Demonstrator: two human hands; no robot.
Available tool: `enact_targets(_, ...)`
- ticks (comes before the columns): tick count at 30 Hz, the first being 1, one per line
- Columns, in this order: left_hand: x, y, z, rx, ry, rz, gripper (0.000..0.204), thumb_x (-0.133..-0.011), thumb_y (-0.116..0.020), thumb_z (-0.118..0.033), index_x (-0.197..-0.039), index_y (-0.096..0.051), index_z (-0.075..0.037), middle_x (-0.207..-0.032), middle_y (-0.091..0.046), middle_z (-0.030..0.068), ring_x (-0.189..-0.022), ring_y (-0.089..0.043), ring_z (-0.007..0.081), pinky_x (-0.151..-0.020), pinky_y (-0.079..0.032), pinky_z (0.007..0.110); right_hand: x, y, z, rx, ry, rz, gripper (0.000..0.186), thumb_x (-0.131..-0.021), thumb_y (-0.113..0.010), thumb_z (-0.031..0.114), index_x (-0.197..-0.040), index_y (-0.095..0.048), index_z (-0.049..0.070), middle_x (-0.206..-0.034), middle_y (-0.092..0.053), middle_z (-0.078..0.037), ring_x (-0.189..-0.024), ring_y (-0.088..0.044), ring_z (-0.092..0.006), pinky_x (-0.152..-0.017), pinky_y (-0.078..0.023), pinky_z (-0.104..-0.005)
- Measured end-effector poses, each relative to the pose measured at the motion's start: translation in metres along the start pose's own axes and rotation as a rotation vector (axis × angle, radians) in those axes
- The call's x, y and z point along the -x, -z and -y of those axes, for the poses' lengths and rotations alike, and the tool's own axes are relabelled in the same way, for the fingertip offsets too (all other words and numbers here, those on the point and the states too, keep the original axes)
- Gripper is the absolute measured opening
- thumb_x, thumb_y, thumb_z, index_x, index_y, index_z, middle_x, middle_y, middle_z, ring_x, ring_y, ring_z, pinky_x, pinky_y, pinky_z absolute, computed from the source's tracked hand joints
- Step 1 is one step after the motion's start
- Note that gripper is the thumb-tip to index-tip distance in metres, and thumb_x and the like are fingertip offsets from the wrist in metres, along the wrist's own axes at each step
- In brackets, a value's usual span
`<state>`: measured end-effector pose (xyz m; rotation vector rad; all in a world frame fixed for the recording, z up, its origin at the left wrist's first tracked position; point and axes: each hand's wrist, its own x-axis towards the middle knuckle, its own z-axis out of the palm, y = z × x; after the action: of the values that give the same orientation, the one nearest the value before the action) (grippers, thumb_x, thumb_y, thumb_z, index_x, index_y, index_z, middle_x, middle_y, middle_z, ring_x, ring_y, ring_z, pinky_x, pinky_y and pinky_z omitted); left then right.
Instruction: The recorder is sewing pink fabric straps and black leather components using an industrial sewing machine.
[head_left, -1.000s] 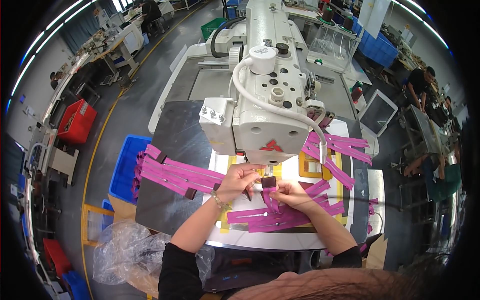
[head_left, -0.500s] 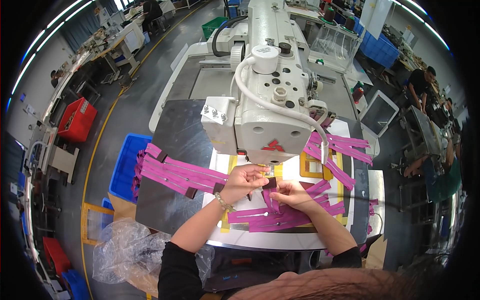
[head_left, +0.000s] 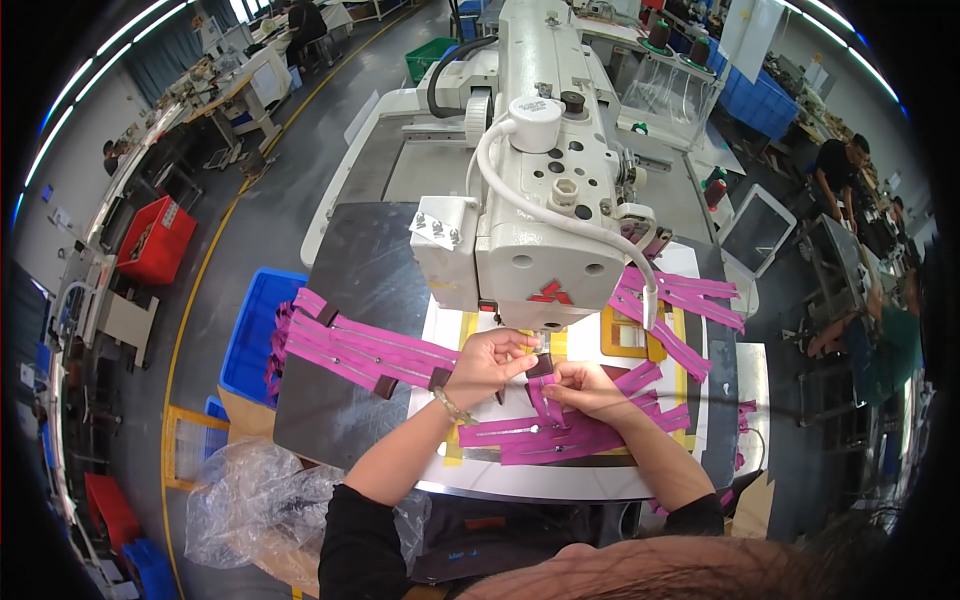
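Note:
Under the needle area of a white sewing machine, both my hands are closed on one magenta zipper with a dark brown tab at its end. My left hand pinches at the tab's upper left edge. Just below the tab, the thumb and fingers of my right hand grip the zipper tape. More magenta zippers lie in front of my hands, partly beneath my right forearm. To the left, a row of zippers with brown tabs stretches past my left wrist.
Further zippers lie at the right, beside a yellow frame on the white work plate. A blue bin stands left of the dark table. Crumpled clear plastic sits at lower left. Other people are at benches farther off.

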<state>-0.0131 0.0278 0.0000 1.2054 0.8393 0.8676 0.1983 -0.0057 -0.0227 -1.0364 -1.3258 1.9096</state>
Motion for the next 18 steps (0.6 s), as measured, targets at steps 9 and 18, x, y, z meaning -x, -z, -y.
enact_targets(9,0.004,0.003,-0.022,-1.231,-1.049,-0.004,0.051,-0.065,-0.074,-0.017,-0.114,-0.061,-0.025,-0.081,-0.053,-0.002,-0.072,-0.055,0.0169,-0.062,-0.043,0.031,0.016,-0.014,0.026,0.272,0.284,-0.128,0.009,-0.085,-0.066,0.006,-0.081,-0.061,0.0,-0.068,-0.057,0.001,-0.06,-0.053,-0.0049,-0.054,-0.042,-0.0213)
enact_targets(18,-0.001,0.035,-0.018,-0.817,-1.076,-0.173,0.064,-0.057,-0.072,-0.064,-0.088,-0.068,-0.008,-0.063,-0.053,0.002,-0.053,-0.051,0.0185,-0.049,-0.038,0.031,0.018,-0.034,0.036,0.722,0.755,-0.27,0.022,-0.072,-0.074,0.002,-0.093,-0.067,0.004,-0.075,-0.063,-0.005,-0.061,-0.058,-0.0126,-0.056,-0.046,-0.0238)
